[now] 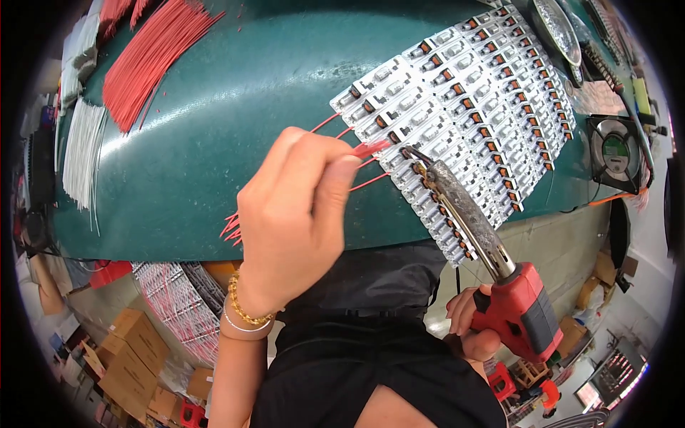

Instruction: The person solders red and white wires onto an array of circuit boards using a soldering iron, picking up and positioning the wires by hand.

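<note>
Surface (235,85): green, with a glossy reflection across it.
Left hand (292,207): fingers (334,187) pressed together, a red wire (371,148) being pinched; the strand count is blurred.
Burn and slip risk: the fingers or insulation could be scorched if the hot tip were swung left; the wire could be pulled askew by a loose pinch.
Red wire: held at the fingertips, projecting rightward over the panel's left edge.
Soldering gun (524,314): its tip (414,152) is just right of the wire, over the boards.
Right hand (467,324): wrapped around the handle, its fingers partly hidden.
Board panel (449,128): lies beneath the tip.
Farther out: red wire bundle (153,60) at left, fan (614,153) at right.
</note>
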Demonstrator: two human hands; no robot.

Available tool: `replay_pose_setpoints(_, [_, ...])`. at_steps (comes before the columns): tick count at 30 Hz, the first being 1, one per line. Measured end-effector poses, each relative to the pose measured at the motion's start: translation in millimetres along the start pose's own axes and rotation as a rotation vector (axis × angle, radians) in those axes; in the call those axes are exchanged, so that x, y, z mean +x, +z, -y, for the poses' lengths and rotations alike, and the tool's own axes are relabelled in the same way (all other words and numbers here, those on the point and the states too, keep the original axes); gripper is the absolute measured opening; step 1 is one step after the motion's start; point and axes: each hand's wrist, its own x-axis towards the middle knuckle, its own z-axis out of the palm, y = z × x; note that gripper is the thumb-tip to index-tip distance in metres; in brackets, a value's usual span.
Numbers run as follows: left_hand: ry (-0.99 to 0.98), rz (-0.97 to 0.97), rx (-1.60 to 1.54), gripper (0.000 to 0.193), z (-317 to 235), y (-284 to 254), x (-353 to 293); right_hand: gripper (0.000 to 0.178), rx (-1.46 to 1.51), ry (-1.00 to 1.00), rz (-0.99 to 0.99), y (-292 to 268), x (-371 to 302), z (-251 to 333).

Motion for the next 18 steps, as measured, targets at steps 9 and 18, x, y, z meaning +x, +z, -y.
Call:
replay_pose_setpoints(9, [-0.141,0.012,-0.039,0.009,-25,-15,-23,0.089,-0.023,-0.001,-0.116,-6,-15,1])
replay_pose_setpoints(18, [0.000,0.000,0.182,0.016,-22,16,-26,0.097,-0.120,-0.034,0.129,-45,-38,-9])
